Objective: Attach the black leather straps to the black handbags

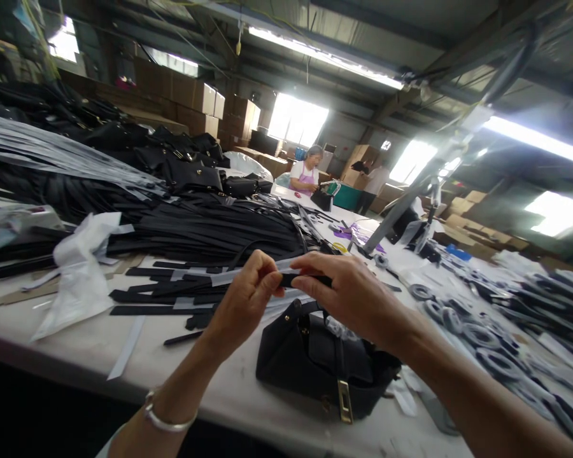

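My left hand (246, 299) and my right hand (346, 292) are raised together over a black handbag (322, 366) that stands on the white table (95, 346). Both hands pinch a thin black strap (293, 278) held level between them. A pale strip (229, 275) runs from the strap past my left fingers. The bag has a gold clasp (344, 401) on its front. A silver bracelet (167, 416) is on my left wrist.
Several loose black straps (172, 289) lie left of the bag, with a big heap of straps (210, 232) and bags (191, 168) behind. Crumpled white wrapping (79, 273) lies at left. Grey rolls (463, 321) spread at right. A person in a purple apron (305, 172) works further down.
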`<move>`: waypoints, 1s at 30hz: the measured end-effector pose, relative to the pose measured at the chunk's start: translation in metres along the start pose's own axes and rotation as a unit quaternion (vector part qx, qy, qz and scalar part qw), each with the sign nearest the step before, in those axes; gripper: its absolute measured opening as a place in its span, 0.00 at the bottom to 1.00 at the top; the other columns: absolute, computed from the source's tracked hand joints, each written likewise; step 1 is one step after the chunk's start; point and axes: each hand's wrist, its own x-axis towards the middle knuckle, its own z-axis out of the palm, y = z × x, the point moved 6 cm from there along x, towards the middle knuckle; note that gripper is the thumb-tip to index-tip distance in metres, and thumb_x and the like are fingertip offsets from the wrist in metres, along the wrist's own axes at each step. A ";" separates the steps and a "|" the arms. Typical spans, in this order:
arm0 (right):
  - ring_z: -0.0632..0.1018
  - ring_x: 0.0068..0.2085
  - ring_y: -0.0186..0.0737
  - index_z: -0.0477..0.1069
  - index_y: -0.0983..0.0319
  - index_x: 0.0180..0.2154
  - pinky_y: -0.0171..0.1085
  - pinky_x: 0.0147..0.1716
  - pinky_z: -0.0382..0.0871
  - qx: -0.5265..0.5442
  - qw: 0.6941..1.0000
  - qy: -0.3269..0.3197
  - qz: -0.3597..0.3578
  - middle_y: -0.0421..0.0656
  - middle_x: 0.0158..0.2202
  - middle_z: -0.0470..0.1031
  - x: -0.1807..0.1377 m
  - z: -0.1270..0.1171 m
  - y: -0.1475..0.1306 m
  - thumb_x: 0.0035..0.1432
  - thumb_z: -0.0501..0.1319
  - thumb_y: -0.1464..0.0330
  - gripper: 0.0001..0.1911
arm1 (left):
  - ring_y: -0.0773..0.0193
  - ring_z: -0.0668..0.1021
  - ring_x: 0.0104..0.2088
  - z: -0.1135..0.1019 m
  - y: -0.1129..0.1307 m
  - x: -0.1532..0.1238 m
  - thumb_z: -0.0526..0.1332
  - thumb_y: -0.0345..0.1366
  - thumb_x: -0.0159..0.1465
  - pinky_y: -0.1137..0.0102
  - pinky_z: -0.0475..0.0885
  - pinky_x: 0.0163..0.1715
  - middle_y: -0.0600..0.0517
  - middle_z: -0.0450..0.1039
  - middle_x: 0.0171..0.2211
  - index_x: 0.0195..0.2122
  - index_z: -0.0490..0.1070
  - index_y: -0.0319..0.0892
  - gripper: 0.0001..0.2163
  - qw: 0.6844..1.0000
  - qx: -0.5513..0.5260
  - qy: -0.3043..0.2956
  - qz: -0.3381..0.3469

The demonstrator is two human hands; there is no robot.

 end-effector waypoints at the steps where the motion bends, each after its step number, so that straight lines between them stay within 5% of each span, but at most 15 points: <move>1: 0.80 0.37 0.38 0.76 0.56 0.43 0.34 0.38 0.68 -0.017 1.000 -0.014 -0.002 0.39 0.37 0.81 -0.001 0.002 0.000 0.63 0.60 0.67 0.08 | 0.68 0.72 0.26 0.007 0.002 0.001 0.55 0.41 0.68 0.74 0.66 0.28 0.57 0.70 0.25 0.33 0.62 0.43 0.09 1.000 -0.003 -0.010 -0.001; 5: 0.78 0.31 0.36 0.78 0.57 0.36 0.33 0.32 0.66 -0.021 0.999 -0.028 0.033 0.38 0.30 0.80 -0.013 -0.003 0.019 0.61 0.61 0.68 0.06 | 0.63 0.76 0.35 0.033 -0.012 0.003 0.55 0.44 0.68 0.69 0.70 0.37 0.52 0.74 0.34 0.39 0.65 0.43 0.10 0.998 0.012 -0.052 0.022; 8: 0.75 0.25 0.35 0.77 0.58 0.32 0.33 0.25 0.64 0.023 0.993 -0.024 0.117 0.37 0.24 0.77 -0.024 -0.009 0.049 0.58 0.62 0.64 0.07 | 0.53 0.75 0.48 0.058 -0.038 0.000 0.62 0.44 0.62 0.60 0.67 0.49 0.47 0.75 0.47 0.49 0.67 0.44 0.16 0.983 0.137 -0.098 0.068; 11: 0.71 0.21 0.32 0.75 0.60 0.30 0.31 0.19 0.61 0.098 0.972 -0.062 0.205 0.37 0.22 0.75 -0.035 -0.001 0.079 0.56 0.61 0.63 0.09 | 0.49 0.74 0.51 0.077 -0.061 -0.003 0.68 0.41 0.57 0.54 0.63 0.54 0.45 0.76 0.48 0.49 0.69 0.43 0.20 0.959 0.233 -0.131 0.097; 15: 0.68 0.18 0.30 0.73 0.62 0.29 0.29 0.17 0.59 0.176 0.942 -0.148 0.246 0.36 0.21 0.74 -0.046 0.027 0.101 0.55 0.61 0.64 0.07 | 0.50 0.77 0.47 0.069 -0.074 -0.005 0.68 0.39 0.56 0.56 0.68 0.51 0.47 0.77 0.43 0.44 0.73 0.42 0.15 0.962 0.248 -0.104 0.043; 21: 0.70 0.20 0.32 0.74 0.61 0.28 0.30 0.20 0.60 0.134 0.960 -0.128 0.211 0.35 0.19 0.71 -0.042 0.058 0.098 0.56 0.61 0.65 0.08 | 0.58 0.79 0.45 0.054 -0.075 -0.012 0.68 0.33 0.56 0.67 0.72 0.47 0.51 0.79 0.42 0.36 0.77 0.44 0.07 0.982 0.144 -0.119 0.022; 30: 0.77 0.37 0.39 0.77 0.58 0.38 0.36 0.39 0.67 0.054 0.996 -0.051 0.052 0.41 0.35 0.77 -0.043 0.070 0.081 0.61 0.62 0.69 0.05 | 0.54 0.79 0.48 0.062 -0.084 -0.020 0.67 0.38 0.60 0.48 0.61 0.60 0.48 0.80 0.44 0.42 0.77 0.46 0.09 0.977 0.185 -0.049 0.098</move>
